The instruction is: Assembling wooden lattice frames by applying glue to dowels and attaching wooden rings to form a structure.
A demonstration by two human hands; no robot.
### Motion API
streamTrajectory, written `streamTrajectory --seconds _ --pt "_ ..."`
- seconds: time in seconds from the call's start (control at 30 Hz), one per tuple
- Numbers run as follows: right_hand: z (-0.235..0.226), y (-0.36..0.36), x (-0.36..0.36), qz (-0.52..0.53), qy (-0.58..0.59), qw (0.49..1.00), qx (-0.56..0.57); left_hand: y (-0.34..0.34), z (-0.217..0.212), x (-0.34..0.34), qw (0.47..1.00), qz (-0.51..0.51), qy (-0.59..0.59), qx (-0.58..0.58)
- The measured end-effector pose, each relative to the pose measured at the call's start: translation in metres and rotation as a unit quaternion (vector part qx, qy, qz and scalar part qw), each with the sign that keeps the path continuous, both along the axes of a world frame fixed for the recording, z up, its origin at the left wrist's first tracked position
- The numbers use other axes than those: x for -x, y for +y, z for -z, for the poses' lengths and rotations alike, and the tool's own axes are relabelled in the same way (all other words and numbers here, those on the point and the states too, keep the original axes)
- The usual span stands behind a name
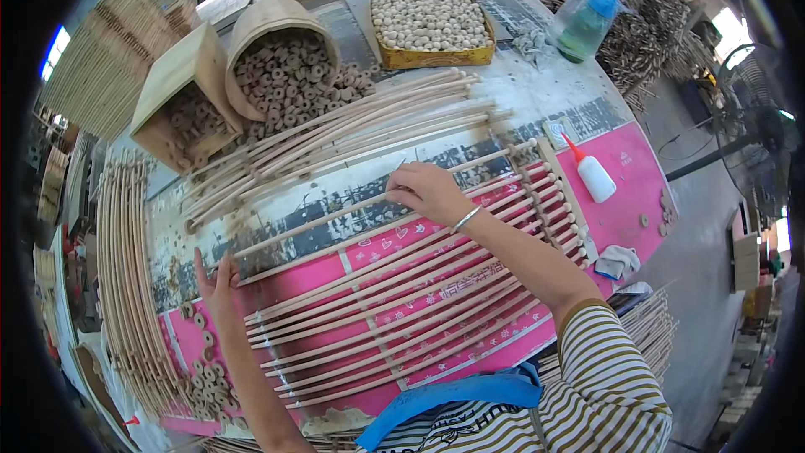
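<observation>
A long, thin wooden rod (314,223) slants across the worktop, its knobbed right end reaching the wooden rack at the right. Around its middle, the fingers of my right hand (428,191) are closed. My left hand (221,287) is beside the rod's left end, with one finger stretched up and the others apart from it; whether it touches the rod is unclear. Below lies a row of similar rods (394,291) on a pink patterned sheet (622,164), with round knobs along their right ends. A slotted wooden strip (537,201) crosses the rods near those ends.
A yellow tray (440,57) of pale wooden balls stands behind. Two wooden containers, one round (277,15) and one square (180,80), spill brown rings (289,75). At right are a white glue bottle (595,179) with red tip, a cloth (617,262) and a fan (759,109). Rods (126,277) line the left.
</observation>
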State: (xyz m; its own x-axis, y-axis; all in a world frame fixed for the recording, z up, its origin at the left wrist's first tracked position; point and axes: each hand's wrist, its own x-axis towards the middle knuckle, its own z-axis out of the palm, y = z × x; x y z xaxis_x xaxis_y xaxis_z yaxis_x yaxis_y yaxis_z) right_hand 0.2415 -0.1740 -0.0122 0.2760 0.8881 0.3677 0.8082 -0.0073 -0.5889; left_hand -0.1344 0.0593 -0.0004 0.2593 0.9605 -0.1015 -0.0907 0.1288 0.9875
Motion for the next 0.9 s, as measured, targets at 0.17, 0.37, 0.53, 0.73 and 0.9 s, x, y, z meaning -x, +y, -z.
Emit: streamTrajectory --seconds 0.17,0.37,0.53,0.73,0.9 --pt "0.007 -0.003 -0.003 0.005 -0.016 1.000 -0.005 -0.002 0.000 -0.009 0.999 -0.002 0.045 0.004" --pt "0.002 0.008 0.006 -0.007 0.071 0.996 0.045 0.006 0.007 0.011 0.997 0.000 0.077 0.002" --pt "-0.001 -0.006 -0.008 0.011 0.092 0.994 0.061 -0.003 0.004 -0.012 0.997 0.025 0.076 -0.002" --pt "-0.001 0.000 -0.001 0.002 0.109 0.991 0.076 0.002 -0.005 0.014 0.887 0.014 0.397 -0.235" --pt "-0.002 0.001 0.000 0.005 0.119 0.990 0.072 0.005 -0.014 0.008 0.750 0.068 0.463 -0.467"
